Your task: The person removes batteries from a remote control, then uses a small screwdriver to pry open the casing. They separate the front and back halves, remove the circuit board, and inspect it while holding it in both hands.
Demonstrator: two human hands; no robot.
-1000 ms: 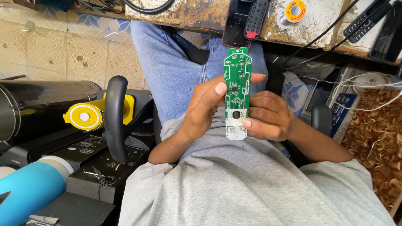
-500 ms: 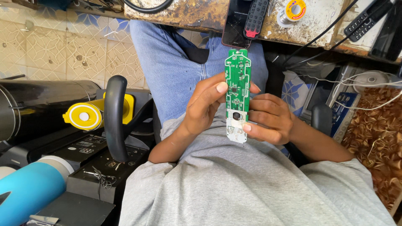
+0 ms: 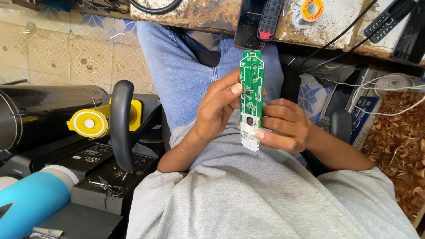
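A long narrow green circuit board point(image 3: 251, 84) with a white end piece point(image 3: 249, 137) stands upright over my lap. My left hand point(image 3: 217, 108) grips its left edge, thumb lying on the board's face. My right hand point(image 3: 285, 126) holds the lower right side, with one fingertip on the white end piece. Below the hands are my grey shirt point(image 3: 248, 194) and blue jeans point(image 3: 177, 66).
A worn workbench edge point(image 3: 199, 13) runs along the top with a black remote point(image 3: 269, 17), a solder spool point(image 3: 310, 9) and more remotes at the right. On the left sit a black speaker with a handle point(image 3: 121, 124), a yellow cap point(image 3: 88, 123) and a blue cylinder point(image 3: 26, 203).
The board has stayed nearly in place, shifting only slightly in my fingers. Both hands keep the same grip.
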